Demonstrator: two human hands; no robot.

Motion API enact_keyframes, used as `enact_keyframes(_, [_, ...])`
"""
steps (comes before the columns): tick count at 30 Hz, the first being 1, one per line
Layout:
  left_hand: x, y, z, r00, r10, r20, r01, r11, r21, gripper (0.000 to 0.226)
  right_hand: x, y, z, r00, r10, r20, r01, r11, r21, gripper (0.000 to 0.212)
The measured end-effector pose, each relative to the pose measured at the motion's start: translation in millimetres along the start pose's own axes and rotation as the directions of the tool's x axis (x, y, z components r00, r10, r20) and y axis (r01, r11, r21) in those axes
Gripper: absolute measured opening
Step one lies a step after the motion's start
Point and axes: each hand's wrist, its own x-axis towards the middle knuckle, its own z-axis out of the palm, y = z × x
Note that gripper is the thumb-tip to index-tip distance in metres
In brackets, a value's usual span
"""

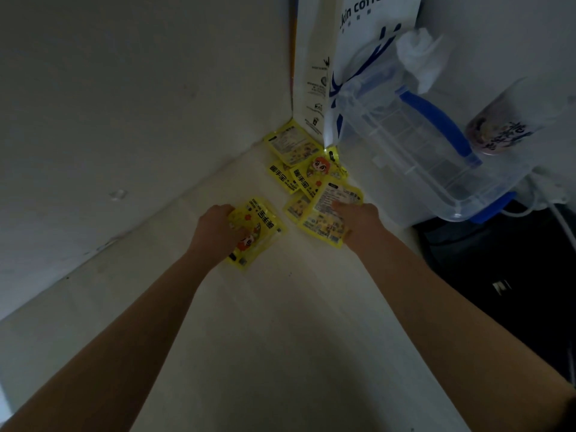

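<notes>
Two bare arms reach out over a white top (280, 322). The left hand (216, 227) is on the left side of the near packet (260, 226), a flat yellow bag lying on the top. Its fingers look curled on the packet's edge, so it seems to be holding it.

A little to the right, the right hand (361, 219) lies on the right packet (324, 226). Its fingers are straight and rest flat on the packet without gripping it.

Farther back, in the corner, is a pile of packets (299, 163), some lying over others.

These packets look thin, light and bendy, with a shiny skin that may slip. I think it is best to pinch one at its flat edge and lift gently. Sliding a packet off the pile first should make its edge easy to catch.

Far right stand a clear box (405, 145), a paper bag (358, 32) and a cup (498, 126).
</notes>
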Motion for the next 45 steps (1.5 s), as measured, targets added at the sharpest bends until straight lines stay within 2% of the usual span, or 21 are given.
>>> enact_keyframes(5, [-4.2,-2.5,-3.1,0.998,-0.057,-0.013,0.054,0.989,-0.139,0.029,-23.5,-9.2,-3.4,0.999,-0.013,-0.03,0.011,0.998,-0.056,0.051])
enact_keyframes(8, [-8.1,-4.6,-4.2,0.996,-0.086,-0.015,0.081,0.979,-0.186,0.03,-20.0,-4.5,-11.9,0.999,-0.009,-0.036,0.006,0.997,-0.078,0.057])
enact_keyframes(13, [-16.0,-8.1,-2.2,0.989,-0.145,0.005,0.14,0.944,-0.3,0.03,-27.2,-1.7,-25.9,0.999,-0.007,-0.047,0.002,0.995,-0.099,0.051])
enact_keyframes(20, [-25.8,-11.8,5.9,0.985,-0.172,0.009,0.161,0.906,-0.391,0.025,-28.5,8.4,-43.5,0.999,-0.024,-0.033,0.022,0.998,-0.062,0.061])
enact_keyframes(28, [-33.0,-9.9,10.4,0.984,-0.176,-0.012,0.152,0.884,-0.442,0.023,-42.2,16.9,-56.6,0.997,-0.063,0.051,0.065,0.997,-0.038,0.027])
enact_keyframes(37, [-39.0,-4.8,10.3,0.981,-0.193,-0.024,0.168,0.906,-0.389,0.022,-44.5,17.4,-59.0,0.992,-0.102,0.08,0.112,0.986,-0.125,0.035])
enact_keyframes(45, [-45.3,-5.2,13.2,0.967,-0.254,0.011,0.218,0.807,-0.548,0.021,-44.0,20.0,-66.4,0.985,-0.13,0.116,0.149,0.973,-0.176,0.031])
